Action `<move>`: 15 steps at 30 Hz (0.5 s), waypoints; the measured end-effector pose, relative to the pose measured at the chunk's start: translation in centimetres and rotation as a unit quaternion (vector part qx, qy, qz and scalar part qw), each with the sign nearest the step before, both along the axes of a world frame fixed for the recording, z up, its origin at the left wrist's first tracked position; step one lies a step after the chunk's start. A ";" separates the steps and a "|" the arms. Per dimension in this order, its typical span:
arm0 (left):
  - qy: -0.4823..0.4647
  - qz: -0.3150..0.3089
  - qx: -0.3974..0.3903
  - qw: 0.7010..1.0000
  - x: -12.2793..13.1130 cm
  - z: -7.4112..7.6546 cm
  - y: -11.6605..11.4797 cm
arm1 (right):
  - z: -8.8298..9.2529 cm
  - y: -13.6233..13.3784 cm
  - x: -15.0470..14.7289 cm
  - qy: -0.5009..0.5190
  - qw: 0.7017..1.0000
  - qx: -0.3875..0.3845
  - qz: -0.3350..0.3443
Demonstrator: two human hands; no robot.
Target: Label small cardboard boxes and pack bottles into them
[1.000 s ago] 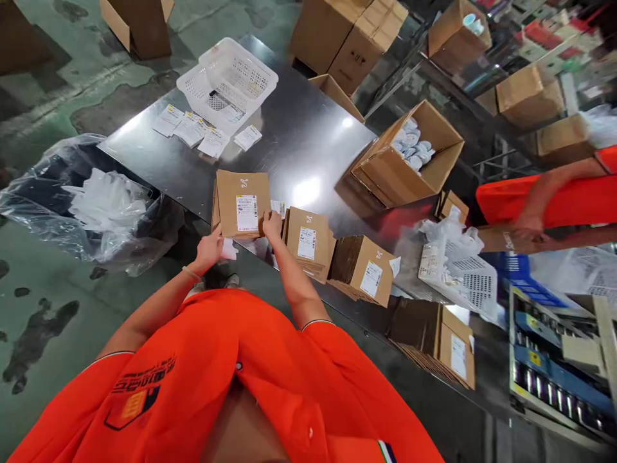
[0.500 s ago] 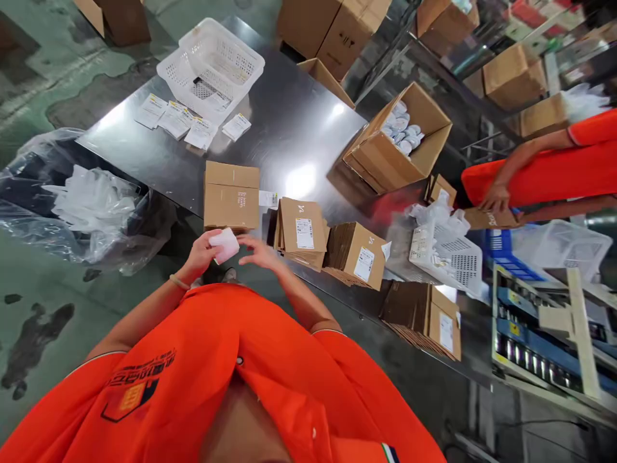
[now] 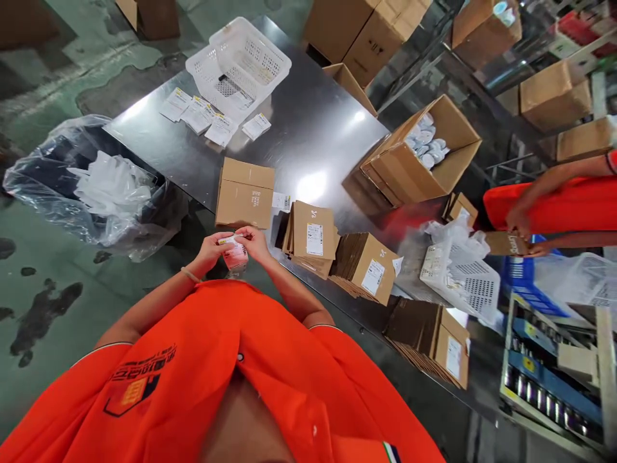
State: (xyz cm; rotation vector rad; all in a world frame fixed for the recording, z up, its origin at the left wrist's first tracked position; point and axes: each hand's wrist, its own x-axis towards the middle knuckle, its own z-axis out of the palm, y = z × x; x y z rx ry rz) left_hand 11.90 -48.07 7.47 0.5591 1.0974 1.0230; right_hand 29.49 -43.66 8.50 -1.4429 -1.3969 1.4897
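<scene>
Close in front of my body, a small stack of printed labels, white on top and pinkish below, is held between both hands. My left hand grips its left side with the fingers closed. At its upper right edge, my right hand pinches it between thumb and fingers. Just beyond my hands, a stack of flat brown cartons lies at the table's near edge. Part of a white label sheet shows beside those cartons.
Labelled carton stacks line the metal table's near edge. A white basket and label piles lie at the far left. An open box holds round white items. A lined bin stands left; a co-worker's hand holds a carton right.
My right hand has closed in from the right and now pinches the label stack, which has tilted to show its printed pinkish face. The view has shifted slightly.
</scene>
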 end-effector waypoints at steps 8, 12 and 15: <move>0.068 -0.015 -0.014 0.997 0.5 0.5 3.8 | 0.5 -0.5 1.4 -0.168 0.977 0.132 -0.024; 0.076 -0.010 -0.034 0.996 1.0 -0.1 3.7 | 0.9 -0.7 1.6 -0.253 0.955 0.154 0.014; 0.067 -0.047 -0.041 0.996 1.2 -0.9 3.0 | 1.3 0.3 1.6 -0.260 0.949 0.179 0.024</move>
